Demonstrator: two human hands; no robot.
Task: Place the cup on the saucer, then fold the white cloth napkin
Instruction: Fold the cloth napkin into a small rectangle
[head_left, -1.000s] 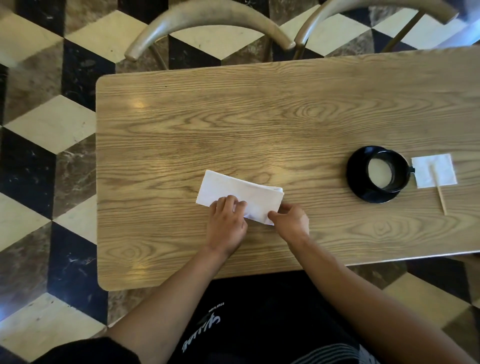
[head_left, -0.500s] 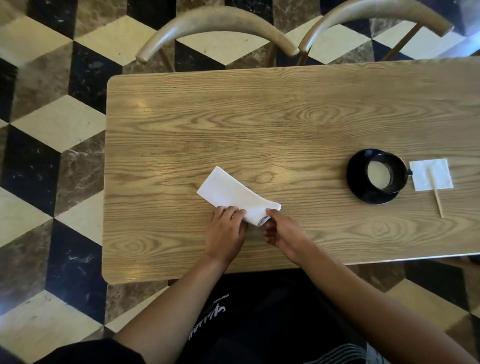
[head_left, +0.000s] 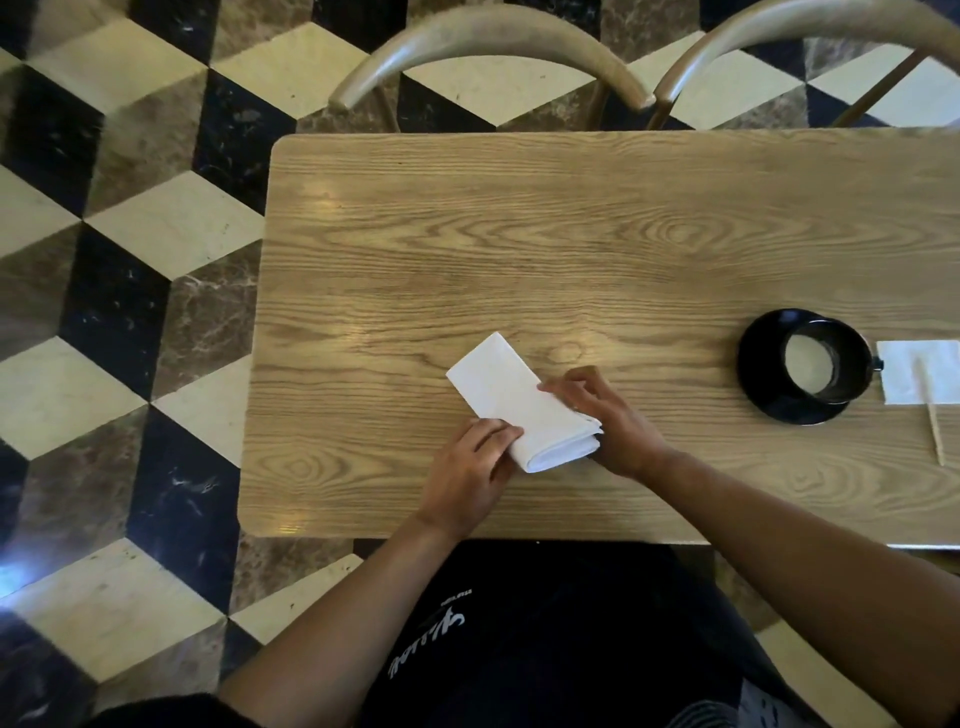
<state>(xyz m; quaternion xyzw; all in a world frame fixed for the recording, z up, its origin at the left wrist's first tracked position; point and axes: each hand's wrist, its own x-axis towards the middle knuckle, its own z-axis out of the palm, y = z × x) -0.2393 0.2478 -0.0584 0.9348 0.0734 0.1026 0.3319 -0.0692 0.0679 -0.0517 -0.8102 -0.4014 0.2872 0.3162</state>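
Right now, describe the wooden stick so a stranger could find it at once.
Start at the wooden table and go to its right end, where a black cup sits on a black saucer. Just right of them lies a small white paper square. The stick lies across that square, reaching past its near edge onto the wood: thin, pale, the only slender thing there.

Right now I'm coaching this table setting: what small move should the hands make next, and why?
Probably press the napkin flat and square it to the table edge. The cup already sits on the saucer, and the napkin lies folded but slanted, thick at its near end, between the left hand and right hand.
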